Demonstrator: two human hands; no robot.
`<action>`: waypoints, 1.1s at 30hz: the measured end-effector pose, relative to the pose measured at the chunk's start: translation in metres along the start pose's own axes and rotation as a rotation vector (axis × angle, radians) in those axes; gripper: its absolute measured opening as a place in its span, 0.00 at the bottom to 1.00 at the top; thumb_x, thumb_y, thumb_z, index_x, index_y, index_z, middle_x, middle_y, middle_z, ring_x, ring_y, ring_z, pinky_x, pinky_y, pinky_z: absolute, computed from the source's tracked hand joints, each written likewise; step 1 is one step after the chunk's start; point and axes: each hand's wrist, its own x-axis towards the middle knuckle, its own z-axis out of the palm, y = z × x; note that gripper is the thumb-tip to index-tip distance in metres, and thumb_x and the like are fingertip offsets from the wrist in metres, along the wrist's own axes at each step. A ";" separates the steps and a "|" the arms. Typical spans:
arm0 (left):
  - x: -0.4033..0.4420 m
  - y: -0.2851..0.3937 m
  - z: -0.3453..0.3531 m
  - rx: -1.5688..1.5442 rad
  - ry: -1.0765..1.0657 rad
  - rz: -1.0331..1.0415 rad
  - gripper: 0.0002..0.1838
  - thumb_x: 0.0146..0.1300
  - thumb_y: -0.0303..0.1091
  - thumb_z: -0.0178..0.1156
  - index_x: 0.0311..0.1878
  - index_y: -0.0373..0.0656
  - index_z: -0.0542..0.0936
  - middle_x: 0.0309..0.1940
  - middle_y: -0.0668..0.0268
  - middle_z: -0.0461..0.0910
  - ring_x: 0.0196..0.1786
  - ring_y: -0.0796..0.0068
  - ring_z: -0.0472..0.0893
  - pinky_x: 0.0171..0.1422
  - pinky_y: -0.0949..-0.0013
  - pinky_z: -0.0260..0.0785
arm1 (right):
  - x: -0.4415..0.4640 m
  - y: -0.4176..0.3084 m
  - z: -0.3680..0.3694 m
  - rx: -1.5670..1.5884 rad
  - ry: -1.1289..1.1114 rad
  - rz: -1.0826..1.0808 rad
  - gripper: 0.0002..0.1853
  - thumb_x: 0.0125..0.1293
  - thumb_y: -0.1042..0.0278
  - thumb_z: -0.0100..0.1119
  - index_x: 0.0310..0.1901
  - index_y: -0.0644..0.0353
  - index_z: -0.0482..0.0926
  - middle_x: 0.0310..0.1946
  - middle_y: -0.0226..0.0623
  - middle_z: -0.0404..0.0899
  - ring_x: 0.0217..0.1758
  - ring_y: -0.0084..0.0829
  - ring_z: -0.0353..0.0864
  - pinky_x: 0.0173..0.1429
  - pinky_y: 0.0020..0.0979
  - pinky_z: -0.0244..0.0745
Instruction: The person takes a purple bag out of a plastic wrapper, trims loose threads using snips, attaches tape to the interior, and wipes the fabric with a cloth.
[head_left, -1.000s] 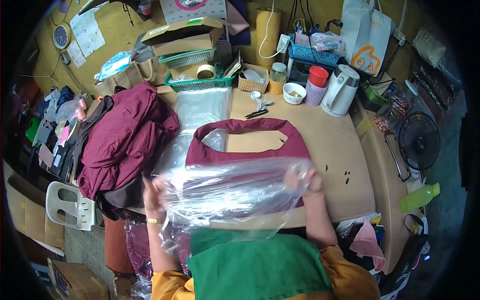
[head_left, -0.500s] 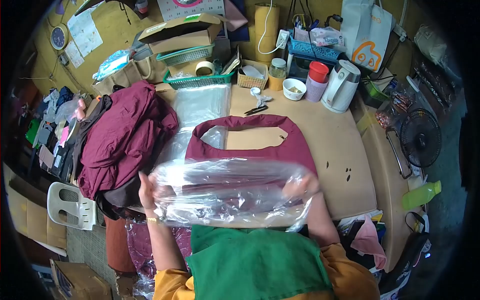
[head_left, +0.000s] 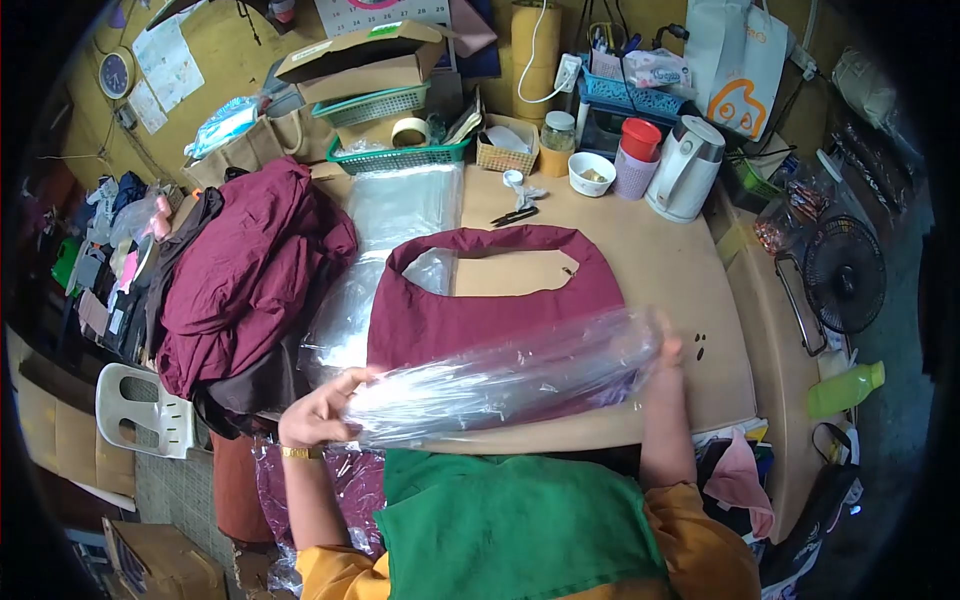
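Observation:
A clear plastic bag [head_left: 500, 385] is stretched between my two hands over the table's front part. My left hand [head_left: 325, 410] grips its left end with bent fingers. At the bag's right end, my right hand [head_left: 668, 345] is closed on the plastic, slightly blurred. Beneath and behind the bag lies a maroon shoulder bag [head_left: 415, 325] with its strap looped toward the back; the plastic covers its lower part. Flat clear plastic bags [head_left: 405, 205] are stacked behind it to the left.
A heap of maroon fabric [head_left: 240, 290] fills the table's left side. Along the back stand a green basket [head_left: 400, 158], a jar [head_left: 557, 140], a white bowl [head_left: 591, 175], a red-lidded cup [head_left: 636, 160] and a kettle [head_left: 688, 170]. Black snips [head_left: 515, 217] lie near them.
The clear plastic bag has drawn into a narrower, slanted band, its right end higher. My right hand has moved right and up; my left hand has moved slightly right and down.

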 end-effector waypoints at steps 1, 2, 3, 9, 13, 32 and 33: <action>-0.003 0.001 -0.004 0.004 0.017 -0.085 0.37 0.58 0.31 0.68 0.69 0.31 0.64 0.65 0.54 0.68 0.65 0.66 0.71 0.54 0.64 0.74 | 0.006 -0.009 -0.004 0.017 0.011 -0.104 0.39 0.53 0.43 0.74 0.53 0.69 0.72 0.36 0.43 0.81 0.32 0.34 0.83 0.35 0.38 0.81; -0.010 0.005 -0.011 0.011 0.033 -0.171 0.36 0.58 0.29 0.68 0.69 0.32 0.64 0.68 0.54 0.65 0.68 0.65 0.69 0.55 0.64 0.74 | 0.013 -0.017 -0.006 -0.001 0.033 -0.154 0.39 0.53 0.43 0.74 0.54 0.68 0.72 0.40 0.43 0.82 0.36 0.34 0.85 0.38 0.38 0.83; -0.015 0.012 -0.015 0.156 0.149 -0.062 0.30 0.60 0.28 0.65 0.66 0.33 0.69 0.60 0.53 0.74 0.59 0.63 0.76 0.53 0.62 0.75 | 0.022 -0.029 0.006 -0.062 0.116 -0.130 0.37 0.55 0.44 0.71 0.54 0.68 0.73 0.43 0.43 0.81 0.41 0.36 0.84 0.45 0.41 0.82; -0.001 0.055 -0.008 0.560 1.204 0.593 0.18 0.71 0.30 0.52 0.60 0.31 0.73 0.55 0.57 0.77 0.56 0.64 0.78 0.62 0.58 0.71 | 0.042 -0.009 0.053 -1.691 -0.206 0.288 0.36 0.62 0.41 0.62 0.67 0.54 0.70 0.70 0.46 0.66 0.78 0.44 0.54 0.80 0.55 0.41; 0.061 -0.022 0.064 1.312 0.928 0.299 0.33 0.68 0.36 0.54 0.74 0.34 0.60 0.69 0.45 0.65 0.71 0.51 0.65 0.76 0.48 0.49 | 0.017 0.023 0.049 -1.911 -0.133 0.398 0.39 0.60 0.35 0.61 0.70 0.44 0.67 0.76 0.46 0.52 0.81 0.48 0.43 0.79 0.61 0.29; 0.181 -0.139 0.058 1.729 0.428 -0.213 0.47 0.65 0.64 0.51 0.75 0.37 0.56 0.74 0.49 0.56 0.77 0.48 0.54 0.75 0.31 0.38 | -0.039 -0.011 0.104 -1.850 0.086 0.344 0.27 0.57 0.80 0.54 0.61 0.52 0.72 0.73 0.43 0.59 0.80 0.46 0.48 0.76 0.69 0.36; 0.182 -0.140 0.057 1.741 0.432 -0.182 0.47 0.65 0.65 0.51 0.75 0.37 0.56 0.74 0.49 0.57 0.76 0.48 0.56 0.75 0.32 0.38 | -0.046 -0.007 0.099 -1.952 0.088 0.330 0.29 0.50 0.83 0.53 0.57 0.53 0.76 0.72 0.42 0.60 0.80 0.45 0.51 0.75 0.69 0.40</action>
